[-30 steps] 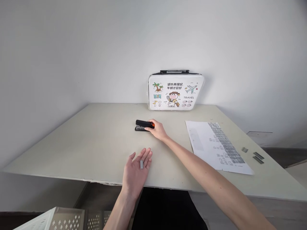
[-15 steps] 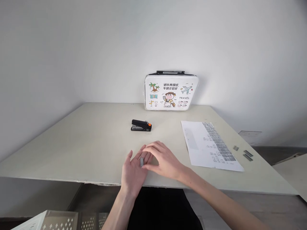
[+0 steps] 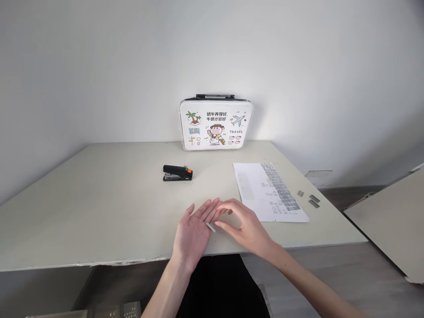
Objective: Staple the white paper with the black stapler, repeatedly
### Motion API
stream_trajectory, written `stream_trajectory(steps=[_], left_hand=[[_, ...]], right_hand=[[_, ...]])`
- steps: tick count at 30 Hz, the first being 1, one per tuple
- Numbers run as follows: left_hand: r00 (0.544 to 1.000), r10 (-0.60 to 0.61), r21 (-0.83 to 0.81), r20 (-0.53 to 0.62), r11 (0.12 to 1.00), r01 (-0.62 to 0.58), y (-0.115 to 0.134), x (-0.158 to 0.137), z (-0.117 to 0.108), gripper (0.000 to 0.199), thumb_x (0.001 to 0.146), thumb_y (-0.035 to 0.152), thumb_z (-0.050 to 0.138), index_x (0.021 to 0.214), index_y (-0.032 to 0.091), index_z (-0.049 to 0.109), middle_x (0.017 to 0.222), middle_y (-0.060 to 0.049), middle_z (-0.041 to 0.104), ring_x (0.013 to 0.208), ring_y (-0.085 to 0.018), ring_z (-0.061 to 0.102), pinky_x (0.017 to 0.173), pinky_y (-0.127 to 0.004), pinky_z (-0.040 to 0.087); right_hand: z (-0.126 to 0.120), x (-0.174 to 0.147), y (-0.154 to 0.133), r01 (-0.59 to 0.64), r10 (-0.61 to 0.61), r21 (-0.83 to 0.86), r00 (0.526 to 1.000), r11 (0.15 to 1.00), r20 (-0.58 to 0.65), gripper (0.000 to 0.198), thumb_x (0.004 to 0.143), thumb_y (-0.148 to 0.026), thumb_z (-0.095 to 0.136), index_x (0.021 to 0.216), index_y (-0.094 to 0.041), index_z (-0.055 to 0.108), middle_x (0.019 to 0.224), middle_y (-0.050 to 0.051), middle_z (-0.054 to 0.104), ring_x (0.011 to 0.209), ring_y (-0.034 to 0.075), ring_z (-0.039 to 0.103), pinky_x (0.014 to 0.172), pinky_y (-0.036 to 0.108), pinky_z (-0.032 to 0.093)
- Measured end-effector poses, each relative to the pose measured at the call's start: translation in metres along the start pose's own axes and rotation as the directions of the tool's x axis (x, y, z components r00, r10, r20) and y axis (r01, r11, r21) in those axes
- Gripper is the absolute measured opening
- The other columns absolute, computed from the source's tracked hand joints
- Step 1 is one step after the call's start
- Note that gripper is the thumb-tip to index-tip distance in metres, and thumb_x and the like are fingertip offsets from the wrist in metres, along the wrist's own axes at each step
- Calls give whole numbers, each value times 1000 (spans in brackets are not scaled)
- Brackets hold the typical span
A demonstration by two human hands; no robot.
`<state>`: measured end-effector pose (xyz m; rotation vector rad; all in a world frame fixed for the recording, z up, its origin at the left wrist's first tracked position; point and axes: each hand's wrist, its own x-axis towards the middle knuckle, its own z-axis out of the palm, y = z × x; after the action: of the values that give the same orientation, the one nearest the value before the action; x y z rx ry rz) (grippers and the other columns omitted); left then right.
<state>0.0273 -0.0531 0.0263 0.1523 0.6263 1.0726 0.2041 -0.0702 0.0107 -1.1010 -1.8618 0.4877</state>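
My left hand (image 3: 194, 232) is palm up near the front edge of the table, its fingers stretched out flat. A short grey strip of staples (image 3: 210, 227) lies at the right side of that palm, near the base of the fingers. To the right of it, my right hand (image 3: 241, 225) is curved, with thumb and fingertips apart and nothing between them; its fingertips are close to the left fingers. Beyond my hands a black stapler (image 3: 177, 173) with an orange button rests on the table.
A printed sheet of paper (image 3: 255, 194) lies on the right of the table. Several grey staple strips (image 3: 314, 201) are beside it, towards the right edge. A white case (image 3: 217, 126) with cartoon prints stands against the wall. Another pale surface (image 3: 391, 225) is at the far right.
The view has turned right, so the table's things appear further left. The staple strip has shifted to the right side of my left palm and now lies slanted. My right thumb is away from it.
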Motion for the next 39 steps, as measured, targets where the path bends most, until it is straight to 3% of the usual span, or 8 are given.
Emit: stream_trajectory(steps=[5, 8, 11, 16, 23, 27, 33, 39], left_hand=[[1000, 2, -198, -22, 980, -7, -11, 6, 13, 50, 105, 28, 39, 150, 7, 45, 145, -25, 61, 130, -33, 65, 100, -44, 62], [994, 92, -193, -61, 976, -102, -12, 12, 12, 47, 104, 26, 41, 145, 4, 48, 142, -26, 62, 130, -33, 66, 102, -43, 60], [972, 198, -103, -129, 972, -212, -5, 18, 4, 35, 104, 24, 42, 128, 5, 60, 136, -25, 66, 126, -31, 68, 103, -41, 59], [935, 304, 109, -185, 952, -288, 11, 22, -15, 28, 102, 19, 44, 95, 12, 70, 117, -16, 73, 111, -24, 72, 98, -35, 58], [912, 405, 450, 60, 805, -387, 21, 23, -36, 21, 94, 33, 63, 86, 16, 71, 95, -7, 67, 92, -21, 66, 85, -32, 55], [906, 337, 679, 257, 604, -417, 24, 18, -42, 30, 98, 46, 63, 89, 18, 69, 96, -7, 66, 92, -22, 64, 90, -35, 52], [901, 275, 818, 336, 389, -424, 28, 14, -45, 34, 102, 51, 56, 96, 20, 68, 98, -6, 67, 94, -22, 65, 96, -39, 50], [892, 282, 836, 353, 333, -436, 26, 11, -42, 31, 103, 48, 55, 97, 20, 67, 96, -5, 67, 92, -22, 65, 94, -38, 51]], right_hand=[[3, -7, 3, -101, 103, 19, 984, 995, -146, 14, 103, -32, 59, 116, -27, 64, 111, 7, 70, 94, 20, 71, 77, 33, 63], [2, -13, 6, -152, 151, 3, 983, 988, -108, 17, 104, -34, 57, 118, -27, 63, 113, 7, 70, 95, 21, 71, 63, 29, 60], [-7, -25, 11, -165, 167, -50, 984, 985, 59, 18, 102, -36, 61, 119, -30, 63, 118, 6, 69, 92, 19, 70, 58, 28, 59], [-23, -40, 21, -31, 61, -98, 947, 995, 317, 27, 97, -31, 71, 123, -35, 65, 129, 4, 64, 111, 21, 69, 89, 34, 63], [-28, -38, 23, -194, 196, -39, 916, 980, 350, 14, 103, -41, 61, 104, -31, 70, 118, 3, 69, 109, 21, 68, 92, 35, 58], [-57, -36, 41, -298, 318, -131, 933, 946, 171, 24, 103, -49, 57, 109, -31, 71, 113, 3, 75, 101, 23, 70, 82, 35, 58], [-149, -41, 128, -434, 295, -474, 893, 766, -340, 37, 99, -52, 55, 118, -25, 71, 116, 8, 78, 89, 26, 71, 81, 39, 53], [-196, -50, 195, -573, 386, -615, 819, 542, -424, 37, 93, -49, 52, 108, -24, 75, 104, 9, 80, 96, 31, 70, 66, 37, 44]])
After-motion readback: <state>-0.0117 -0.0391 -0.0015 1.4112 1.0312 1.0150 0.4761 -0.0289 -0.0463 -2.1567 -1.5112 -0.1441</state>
